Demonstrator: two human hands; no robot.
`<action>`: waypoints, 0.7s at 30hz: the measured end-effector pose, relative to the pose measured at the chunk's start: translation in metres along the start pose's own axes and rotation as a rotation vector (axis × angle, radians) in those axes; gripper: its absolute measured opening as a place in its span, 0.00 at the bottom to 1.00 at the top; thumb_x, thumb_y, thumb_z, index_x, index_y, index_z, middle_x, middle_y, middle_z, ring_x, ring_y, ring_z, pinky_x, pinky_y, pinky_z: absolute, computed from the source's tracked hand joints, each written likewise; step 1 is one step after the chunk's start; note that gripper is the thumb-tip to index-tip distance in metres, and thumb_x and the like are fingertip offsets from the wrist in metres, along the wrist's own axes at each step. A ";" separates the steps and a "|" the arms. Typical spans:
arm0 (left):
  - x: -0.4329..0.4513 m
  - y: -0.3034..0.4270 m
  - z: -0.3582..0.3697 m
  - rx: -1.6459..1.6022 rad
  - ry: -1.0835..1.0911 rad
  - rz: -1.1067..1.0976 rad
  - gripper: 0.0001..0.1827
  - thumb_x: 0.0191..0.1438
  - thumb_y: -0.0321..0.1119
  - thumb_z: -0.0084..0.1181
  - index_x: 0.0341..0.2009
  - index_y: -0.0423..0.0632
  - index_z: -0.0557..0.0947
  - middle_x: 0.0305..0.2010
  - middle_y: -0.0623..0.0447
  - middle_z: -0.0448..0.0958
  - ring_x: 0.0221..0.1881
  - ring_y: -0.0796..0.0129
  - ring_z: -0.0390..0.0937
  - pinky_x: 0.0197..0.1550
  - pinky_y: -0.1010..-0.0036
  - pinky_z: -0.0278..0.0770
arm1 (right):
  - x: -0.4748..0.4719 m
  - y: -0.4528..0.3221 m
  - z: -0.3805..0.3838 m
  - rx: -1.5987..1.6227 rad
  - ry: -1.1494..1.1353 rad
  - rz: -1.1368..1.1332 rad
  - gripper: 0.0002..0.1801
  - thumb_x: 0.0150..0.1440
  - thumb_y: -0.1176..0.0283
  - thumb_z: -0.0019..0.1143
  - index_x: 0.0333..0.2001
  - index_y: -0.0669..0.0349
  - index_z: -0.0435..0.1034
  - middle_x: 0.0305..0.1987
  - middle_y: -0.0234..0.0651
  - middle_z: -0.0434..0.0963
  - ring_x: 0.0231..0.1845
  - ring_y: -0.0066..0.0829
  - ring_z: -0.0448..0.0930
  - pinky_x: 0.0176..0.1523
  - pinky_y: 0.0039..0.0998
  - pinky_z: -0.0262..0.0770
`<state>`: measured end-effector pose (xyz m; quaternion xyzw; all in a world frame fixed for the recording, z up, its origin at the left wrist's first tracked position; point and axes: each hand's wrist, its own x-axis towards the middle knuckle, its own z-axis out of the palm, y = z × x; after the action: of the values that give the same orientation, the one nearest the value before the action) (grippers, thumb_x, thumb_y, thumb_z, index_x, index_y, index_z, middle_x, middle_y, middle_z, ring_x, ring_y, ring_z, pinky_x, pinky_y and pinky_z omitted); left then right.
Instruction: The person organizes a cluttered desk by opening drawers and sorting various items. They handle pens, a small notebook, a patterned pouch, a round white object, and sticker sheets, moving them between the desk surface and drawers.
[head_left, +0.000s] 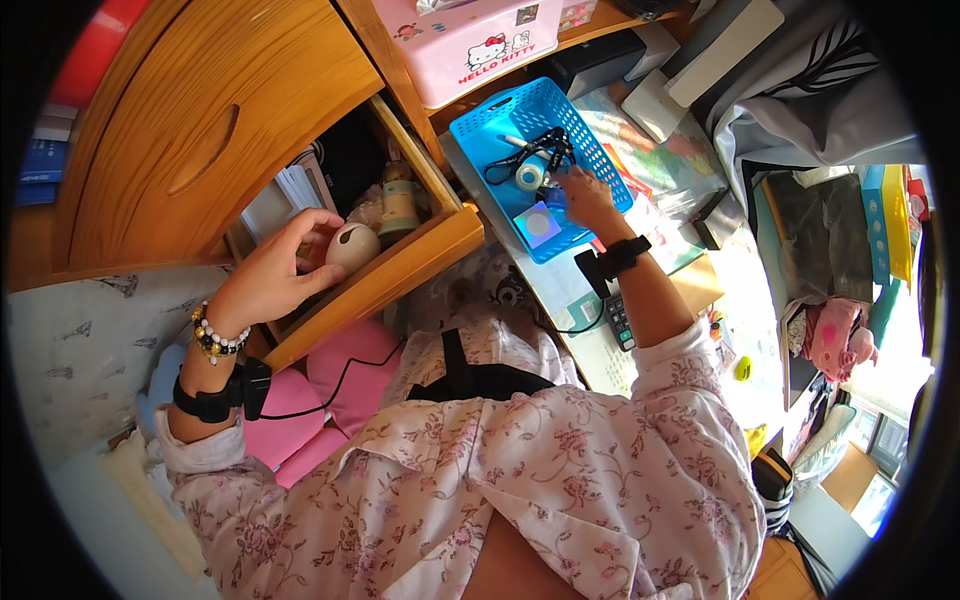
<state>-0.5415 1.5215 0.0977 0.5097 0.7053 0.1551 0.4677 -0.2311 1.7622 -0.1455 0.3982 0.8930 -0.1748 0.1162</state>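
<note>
My left hand (274, 266) is at the pulled-out wooden drawer (390, 281), its thumb and fingers around a cream, rounded object (354, 249) with a dark slot. Beside that object in the drawer stands a pale cylindrical figurine (400, 202). My right hand (591, 199) reaches into a blue perforated plastic basket (480, 120), fingers pointing down among its contents. Near those fingers lie a black lanyard (517, 157) with writing and a roll of tape (530, 175). A shiny square card (537, 225) lies at the basket's near end. Whether the right fingers grip anything is hidden.
A pink Hello Kitty box (480, 45) sits on the shelf above the basket. Right of my forearm, the desk (600, 367) carries a calculator (619, 322) and papers. A wooden cabinet door (217, 127) borders the drawer. Black cables run from both wristbands.
</note>
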 end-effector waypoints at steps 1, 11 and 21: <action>-0.001 0.001 0.000 0.031 0.009 -0.013 0.24 0.55 0.32 0.59 0.54 0.45 0.66 0.53 0.50 0.70 0.52 0.65 0.71 0.51 0.69 0.72 | -0.002 -0.004 0.001 0.065 -0.012 -0.111 0.22 0.48 0.77 0.53 0.49 0.51 0.70 0.52 0.39 0.70 0.57 0.41 0.71 0.51 0.42 0.73; -0.042 0.016 -0.013 -0.042 0.077 0.036 0.29 0.55 0.35 0.59 0.59 0.43 0.65 0.61 0.49 0.66 0.59 0.63 0.66 0.57 0.67 0.68 | -0.002 -0.018 0.037 0.089 -0.057 -0.265 0.32 0.41 0.81 0.60 0.53 0.49 0.66 0.53 0.42 0.66 0.56 0.48 0.71 0.51 0.45 0.73; -0.080 0.013 0.039 0.363 0.441 0.051 0.29 0.31 0.24 0.70 0.44 0.45 0.76 0.51 0.49 0.73 0.51 0.54 0.70 0.51 0.65 0.70 | 0.002 0.038 0.002 0.354 0.025 -0.106 0.34 0.39 0.72 0.62 0.54 0.54 0.66 0.55 0.45 0.71 0.54 0.48 0.73 0.56 0.38 0.71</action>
<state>-0.4988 1.4480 0.1274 0.5564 0.7933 0.1452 0.2001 -0.2036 1.7861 -0.1561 0.3668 0.8693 -0.3303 0.0237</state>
